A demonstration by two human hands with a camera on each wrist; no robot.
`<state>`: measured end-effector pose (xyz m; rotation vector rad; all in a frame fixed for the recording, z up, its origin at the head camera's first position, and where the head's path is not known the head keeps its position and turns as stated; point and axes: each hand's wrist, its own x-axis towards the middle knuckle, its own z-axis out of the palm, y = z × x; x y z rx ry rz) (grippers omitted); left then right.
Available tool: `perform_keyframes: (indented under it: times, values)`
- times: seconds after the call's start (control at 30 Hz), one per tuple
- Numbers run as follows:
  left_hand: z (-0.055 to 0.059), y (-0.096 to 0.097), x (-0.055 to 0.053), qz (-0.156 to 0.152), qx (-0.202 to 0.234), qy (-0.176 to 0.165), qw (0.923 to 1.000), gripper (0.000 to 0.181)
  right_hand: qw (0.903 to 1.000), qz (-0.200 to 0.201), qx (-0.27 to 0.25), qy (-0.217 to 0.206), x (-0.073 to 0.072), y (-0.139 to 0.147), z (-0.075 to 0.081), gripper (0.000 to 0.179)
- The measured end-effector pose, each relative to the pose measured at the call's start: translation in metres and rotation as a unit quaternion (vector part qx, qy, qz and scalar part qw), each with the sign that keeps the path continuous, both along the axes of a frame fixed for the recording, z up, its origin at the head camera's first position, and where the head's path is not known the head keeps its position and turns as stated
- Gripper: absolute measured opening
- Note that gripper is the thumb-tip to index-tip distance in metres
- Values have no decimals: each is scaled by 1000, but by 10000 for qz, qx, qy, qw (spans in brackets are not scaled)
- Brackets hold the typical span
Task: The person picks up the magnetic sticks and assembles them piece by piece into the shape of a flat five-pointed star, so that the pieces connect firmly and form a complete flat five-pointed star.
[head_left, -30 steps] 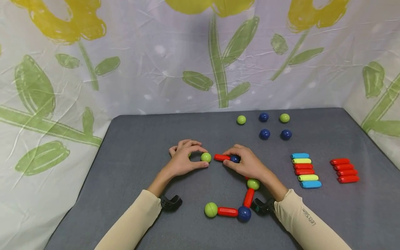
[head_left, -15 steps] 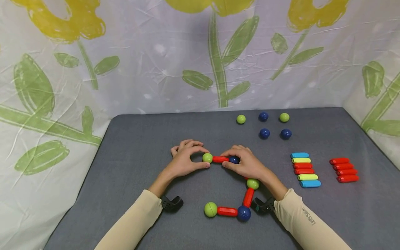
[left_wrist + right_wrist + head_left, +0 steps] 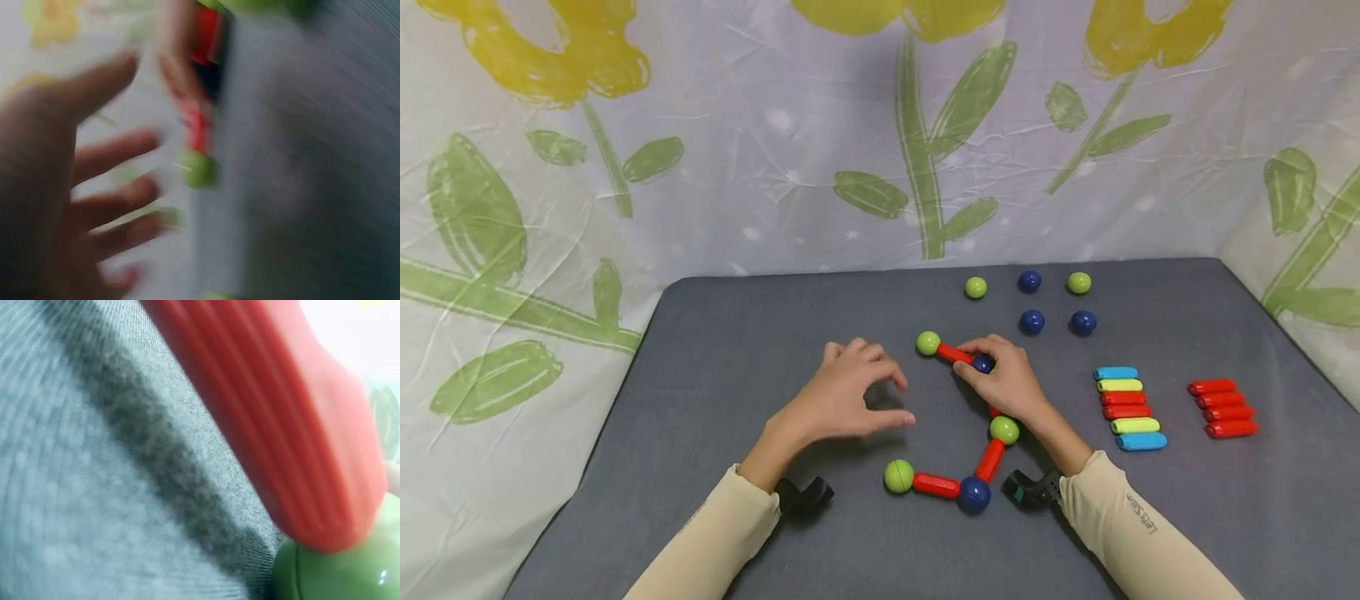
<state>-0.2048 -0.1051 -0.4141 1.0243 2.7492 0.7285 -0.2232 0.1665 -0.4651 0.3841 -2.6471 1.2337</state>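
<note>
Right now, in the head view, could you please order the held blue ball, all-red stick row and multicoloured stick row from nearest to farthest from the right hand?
1. Held blue ball: in the right hand.
2. Multicoloured stick row: to the right.
3. All-red stick row: farther right.

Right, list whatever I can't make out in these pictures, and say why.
Head view: part of the blue ball and most of the red stick below it, hidden by the right hand.
Left wrist view: detail of the left hand, blurred.
Right wrist view: the ridged stick's upper end, cut off by the top edge; the green ball's underside, by the bottom edge.
</note>
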Motion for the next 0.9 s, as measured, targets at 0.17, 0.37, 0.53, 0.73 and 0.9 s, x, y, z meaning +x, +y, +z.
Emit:
perform_keyframes:
  times: [0.17, 0.37, 0.53, 0.73, 0.9]
  values:
    - [16, 9, 22, -975, -738, -1754, 9769, 36, 9999, -130, 26, -27, -1, 3, -2, 22]
    - [8, 7, 16, -1042, -801, -2036, 9702, 26, 9994, 330, -43, -129, -3, 11, -2, 22]
    - [4, -10, 0, -419, -526, -2025, 9770, 36, 9957, 836, -100, -386, -2, 19, -1, 19]
    - [-2, -16, -8, 336, -448, -1380, 9888, 47, 9913, 1161, -46, -617, 1, 18, 1, 19]
    - [-5, -12, -7, 803, -199, -1313, 9879, 48, 9907, 1239, -106, -550, 1, 17, -1, 17]
